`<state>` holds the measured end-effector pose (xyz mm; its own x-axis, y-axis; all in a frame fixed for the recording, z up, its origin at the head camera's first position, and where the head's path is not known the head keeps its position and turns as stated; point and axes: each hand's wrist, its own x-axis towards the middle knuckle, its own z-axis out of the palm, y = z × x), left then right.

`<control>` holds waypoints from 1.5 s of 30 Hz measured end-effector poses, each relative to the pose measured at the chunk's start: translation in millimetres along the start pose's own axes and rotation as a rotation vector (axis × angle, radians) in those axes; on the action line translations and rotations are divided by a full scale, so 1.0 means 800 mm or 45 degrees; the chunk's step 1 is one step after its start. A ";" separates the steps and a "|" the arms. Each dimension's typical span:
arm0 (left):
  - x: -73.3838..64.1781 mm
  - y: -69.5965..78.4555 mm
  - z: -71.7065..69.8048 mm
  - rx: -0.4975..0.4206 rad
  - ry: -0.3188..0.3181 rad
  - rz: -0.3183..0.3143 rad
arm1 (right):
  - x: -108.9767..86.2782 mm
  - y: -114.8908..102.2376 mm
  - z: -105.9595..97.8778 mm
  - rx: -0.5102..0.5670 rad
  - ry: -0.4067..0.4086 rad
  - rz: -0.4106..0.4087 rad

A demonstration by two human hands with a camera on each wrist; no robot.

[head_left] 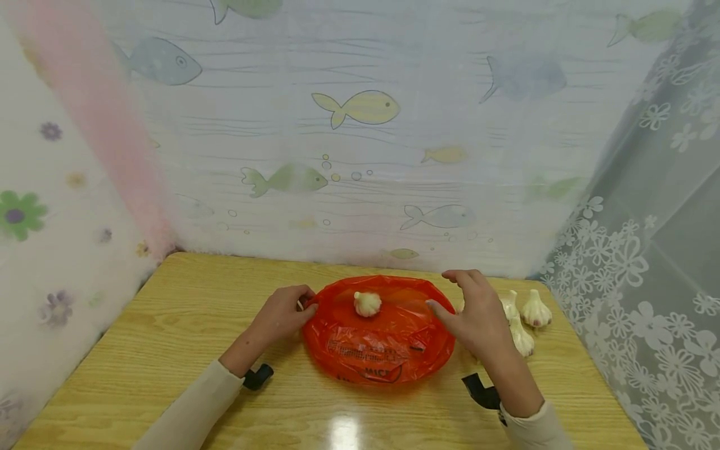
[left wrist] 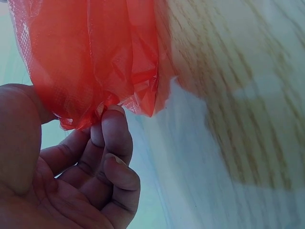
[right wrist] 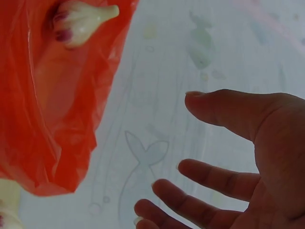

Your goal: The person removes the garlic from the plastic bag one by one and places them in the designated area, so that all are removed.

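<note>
A red plastic bag [head_left: 371,369] lies in the middle of the table with its mouth spread wide. One garlic bulb [head_left: 367,304] shows on the red plastic; the right wrist view also has this garlic bulb [right wrist: 81,23], its stem pointing right. My left hand [head_left: 285,312] pinches the bag's left edge between thumb and fingers, and the left wrist view shows the gathered plastic [left wrist: 95,62] at the fingertips. On the other side, my right hand [head_left: 478,315] is beside the bag's right edge, thumb and fingers spread, holding nothing.
Several garlic bulbs [head_left: 535,310] lie on the wooden table [head_left: 197,312] to the right of the bag, partly behind my right hand. A fish-patterned curtain [head_left: 360,206] hangs along the back edge, and a flowered sheer curtain [head_left: 647,300] along the right.
</note>
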<state>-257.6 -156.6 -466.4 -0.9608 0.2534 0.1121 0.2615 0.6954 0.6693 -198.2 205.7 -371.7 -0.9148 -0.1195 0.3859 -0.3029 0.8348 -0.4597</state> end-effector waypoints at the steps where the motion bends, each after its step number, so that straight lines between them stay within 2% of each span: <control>1: 0.000 0.000 0.000 0.000 -0.002 0.001 | 0.001 -0.002 0.002 -0.003 0.000 -0.005; 16: 0.000 0.000 0.000 0.003 0.000 0.008 | 0.013 -0.019 0.038 -0.002 -0.030 -0.100; 25: 0.001 -0.001 0.000 -0.002 0.000 0.012 | 0.021 -0.025 0.056 0.046 -0.074 -0.101; 30: 0.001 -0.002 0.001 -0.004 0.001 0.017 | 0.026 -0.030 0.069 0.053 -0.133 -0.104; 45: -0.001 0.002 0.001 0.003 0.011 0.033 | 0.033 -0.045 0.100 0.010 -0.347 -0.025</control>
<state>-256.2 -155.7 -466.1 -0.9544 0.2658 0.1358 0.2868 0.6902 0.6643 -233.1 129.1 -409.0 -0.9465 -0.2768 0.1661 -0.3227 0.8267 -0.4609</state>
